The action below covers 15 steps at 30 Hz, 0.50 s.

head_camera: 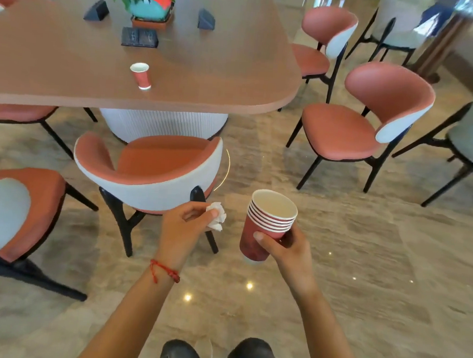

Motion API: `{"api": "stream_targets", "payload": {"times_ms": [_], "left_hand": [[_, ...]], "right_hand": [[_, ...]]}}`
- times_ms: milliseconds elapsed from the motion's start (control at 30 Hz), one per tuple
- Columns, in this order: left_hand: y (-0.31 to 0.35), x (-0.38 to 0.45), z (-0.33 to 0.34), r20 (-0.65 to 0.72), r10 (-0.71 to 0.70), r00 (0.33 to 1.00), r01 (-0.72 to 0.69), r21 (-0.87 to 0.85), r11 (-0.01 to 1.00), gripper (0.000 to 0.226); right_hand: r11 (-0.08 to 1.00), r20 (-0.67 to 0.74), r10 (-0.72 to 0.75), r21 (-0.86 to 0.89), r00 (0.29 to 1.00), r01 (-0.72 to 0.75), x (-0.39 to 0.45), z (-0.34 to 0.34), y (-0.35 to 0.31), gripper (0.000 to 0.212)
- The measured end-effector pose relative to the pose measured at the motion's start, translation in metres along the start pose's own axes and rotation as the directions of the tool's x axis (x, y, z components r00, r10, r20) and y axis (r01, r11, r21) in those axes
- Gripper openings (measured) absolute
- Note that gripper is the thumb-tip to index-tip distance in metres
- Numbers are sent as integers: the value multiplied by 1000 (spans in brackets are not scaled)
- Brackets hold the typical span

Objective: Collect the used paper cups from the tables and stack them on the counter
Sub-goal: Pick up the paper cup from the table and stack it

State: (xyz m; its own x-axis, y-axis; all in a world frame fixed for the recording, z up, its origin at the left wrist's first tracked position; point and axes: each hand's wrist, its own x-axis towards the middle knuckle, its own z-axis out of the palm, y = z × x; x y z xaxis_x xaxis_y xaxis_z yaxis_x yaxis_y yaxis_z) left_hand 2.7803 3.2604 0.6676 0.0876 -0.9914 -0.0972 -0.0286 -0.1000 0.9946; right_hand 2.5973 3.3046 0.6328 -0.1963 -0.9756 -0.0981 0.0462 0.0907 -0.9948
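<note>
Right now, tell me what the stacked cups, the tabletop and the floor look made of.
Stacked cups in the right hand: probably paper, matte red outside, white inside, thin rolled rims. Tabletop: looks like wood or wood-look laminate, brown, matte, faint grain. Floor: polished stone or tile, likely marble-patterned; veining and sharp light reflections show a gloss.

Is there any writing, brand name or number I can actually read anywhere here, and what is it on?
No text can be read anywhere in this view.
Dark flat card on the table: pale marks, too blurred to read.
Two dark triangular stands: no legible text.
Stack of red cups in the right hand: no print visible.
Lone red cup: plain from here.
</note>
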Motion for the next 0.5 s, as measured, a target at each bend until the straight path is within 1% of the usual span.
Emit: {"api": "stream_targets", "payload": {"times_ms": [100,233,300,400,467,500], "left_hand": [[-5,40,20,26,-29,999,28,30,999,15],[-18,99,55,34,-87,996,87,-3,996,14],[-19,127,75,28,-90,995,91,-24,996,11],[-16,168,107,-23,-61,998,60,-28,998,6],[-9,193,129,-50,-47,998,44,-48,998,8],[-7,205,138,-65,-40,997,36,-51,998,12]], "right_hand": [[999,-43,16,-28,999,-17,36,-12,0,51],[999,-58,4,-44,998,-7,100,-32,7,47],[999,-46,-2,-49,999,0,135,-42,7,48],[999,-3,-17,-47,1000,17,192,-59,3,50],[998,29,-20,-51,999,21,230,-70,-4,51],[998,52,-23,-57,998,26,247,-76,-7,51]]}}
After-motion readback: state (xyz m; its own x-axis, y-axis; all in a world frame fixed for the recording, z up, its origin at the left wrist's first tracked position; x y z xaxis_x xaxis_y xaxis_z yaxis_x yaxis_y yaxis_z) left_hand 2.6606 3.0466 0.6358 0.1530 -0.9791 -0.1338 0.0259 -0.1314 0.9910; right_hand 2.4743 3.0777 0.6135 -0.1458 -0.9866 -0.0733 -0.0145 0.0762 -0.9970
